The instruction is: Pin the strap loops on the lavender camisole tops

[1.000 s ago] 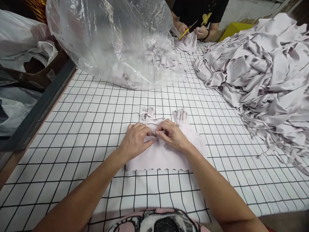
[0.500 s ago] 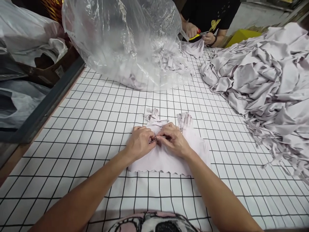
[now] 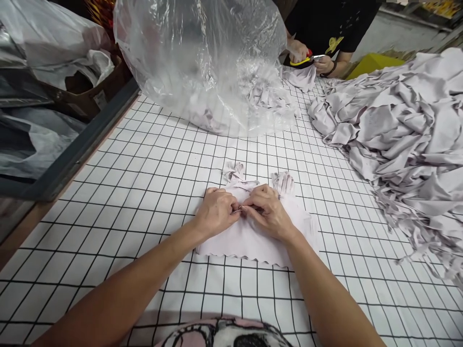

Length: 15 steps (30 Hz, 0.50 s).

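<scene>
Left hand [image 3: 219, 209] and right hand [image 3: 267, 210] both pinched the cloth [image 3: 249, 243], toward the near edge of the tabletop [image 3: 231, 286]. Looked light, soft, kinda floppy; wavy hem [image 3: 248, 259] seemed grabbable.

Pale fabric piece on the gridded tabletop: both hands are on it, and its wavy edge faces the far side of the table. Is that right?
Not quite. In the head view, the wavy edge of the pale fabric piece faces the near side, not the far one. It does lie on the gridded tabletop, with left hand and right hand on it.
</scene>
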Each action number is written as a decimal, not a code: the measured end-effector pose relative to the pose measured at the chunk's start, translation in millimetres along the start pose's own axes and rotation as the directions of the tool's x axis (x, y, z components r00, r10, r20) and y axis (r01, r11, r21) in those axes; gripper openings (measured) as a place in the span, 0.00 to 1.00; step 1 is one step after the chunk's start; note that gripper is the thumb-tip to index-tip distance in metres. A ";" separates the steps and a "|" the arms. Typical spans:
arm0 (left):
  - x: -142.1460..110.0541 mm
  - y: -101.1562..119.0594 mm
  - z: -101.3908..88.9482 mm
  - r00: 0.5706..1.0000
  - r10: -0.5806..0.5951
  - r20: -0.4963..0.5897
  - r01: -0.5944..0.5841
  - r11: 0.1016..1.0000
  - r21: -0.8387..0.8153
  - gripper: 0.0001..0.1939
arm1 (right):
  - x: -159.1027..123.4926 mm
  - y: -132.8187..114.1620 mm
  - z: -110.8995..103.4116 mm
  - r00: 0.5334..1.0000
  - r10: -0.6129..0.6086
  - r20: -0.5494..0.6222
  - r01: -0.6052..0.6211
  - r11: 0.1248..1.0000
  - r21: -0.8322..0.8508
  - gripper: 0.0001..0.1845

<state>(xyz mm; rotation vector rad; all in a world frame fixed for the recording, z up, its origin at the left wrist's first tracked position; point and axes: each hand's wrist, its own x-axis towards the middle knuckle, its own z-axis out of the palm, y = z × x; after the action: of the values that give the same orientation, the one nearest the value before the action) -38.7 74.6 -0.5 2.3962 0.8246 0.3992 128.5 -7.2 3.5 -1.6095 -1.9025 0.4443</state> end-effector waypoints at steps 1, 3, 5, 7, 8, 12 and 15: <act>0.1 0.5 0.2 1.000 -0.001 -0.001 0.001 1.000 0.009 0.08 | 0.1 -0.7 0.3 1.000 0.001 -0.009 0.000 1.000 0.009 0.06; 0.1 1.3 0.9 1.000 -0.007 0.000 0.007 0.999 0.032 0.10 | 0.3 -2.9 1.6 1.000 -0.001 -0.020 0.001 1.000 0.020 0.06; 0.1 1.6 1.8 1.000 -0.011 0.001 0.011 0.999 0.048 0.10 | 0.5 -5.0 2.7 1.000 -0.001 -0.013 0.002 1.000 0.019 0.07; -0.1 1.4 2.6 1.000 -0.009 -0.001 0.009 0.999 0.053 0.09 | 0.3 -6.1 2.8 1.000 0.005 0.001 -0.005 1.000 0.012 0.07; -0.2 1.3 2.9 1.000 -0.007 -0.003 0.007 0.999 0.052 0.08 | 0.1 -6.1 2.4 1.000 0.009 0.008 -0.009 1.000 0.008 0.07; -0.4 1.6 2.8 1.000 -0.012 -0.002 0.012 0.999 0.038 0.07 | -0.9 -4.5 -0.5 1.000 0.014 0.028 -0.014 1.000 -0.011 0.07; -0.2 3.2 1.6 1.000 -0.026 0.008 0.026 0.999 0.032 0.07 | -1.3 -4.0 -2.0 0.999 0.008 0.034 -0.007 1.000 -0.029 0.07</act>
<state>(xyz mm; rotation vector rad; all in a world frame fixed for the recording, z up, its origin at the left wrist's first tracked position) -36.7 71.7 0.1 2.4120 0.8635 0.3677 126.8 -9.6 7.2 -1.6383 -1.9368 0.4520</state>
